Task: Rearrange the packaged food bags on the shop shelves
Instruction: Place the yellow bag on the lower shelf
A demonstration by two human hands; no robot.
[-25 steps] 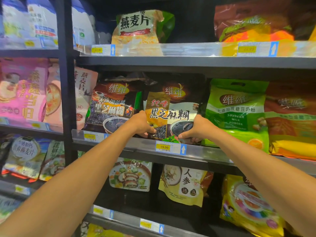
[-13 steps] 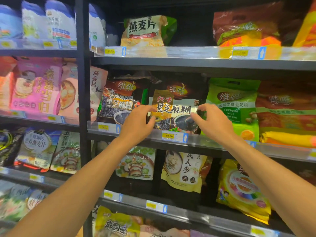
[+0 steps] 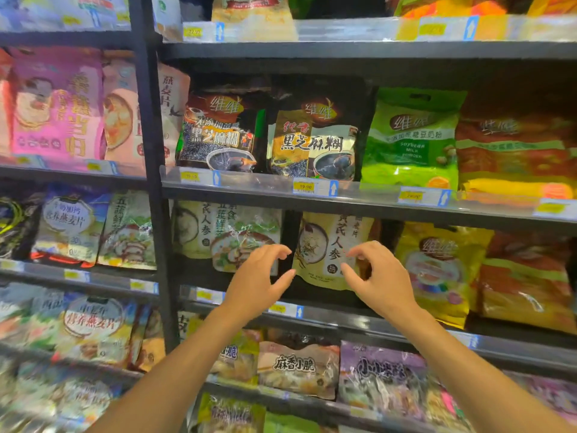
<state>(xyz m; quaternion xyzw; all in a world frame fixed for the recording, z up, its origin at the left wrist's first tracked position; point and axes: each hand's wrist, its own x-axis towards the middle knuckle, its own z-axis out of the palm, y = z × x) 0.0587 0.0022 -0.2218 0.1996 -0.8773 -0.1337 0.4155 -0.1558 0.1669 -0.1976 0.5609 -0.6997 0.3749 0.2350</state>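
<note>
Just above the centre of my view a yellow 19.90 price tag sits in a clear plastic label strip, with a blue arrow sticker at its 3 o'clock. Toward 9 o'clock stands a dark upright post.

A narrow dark gap lies between the vegetable bag and ginseng bag; elsewhere bags stand packed.

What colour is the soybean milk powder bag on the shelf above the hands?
The soybean milk powder bag is bright green, seen in the head view.
</note>
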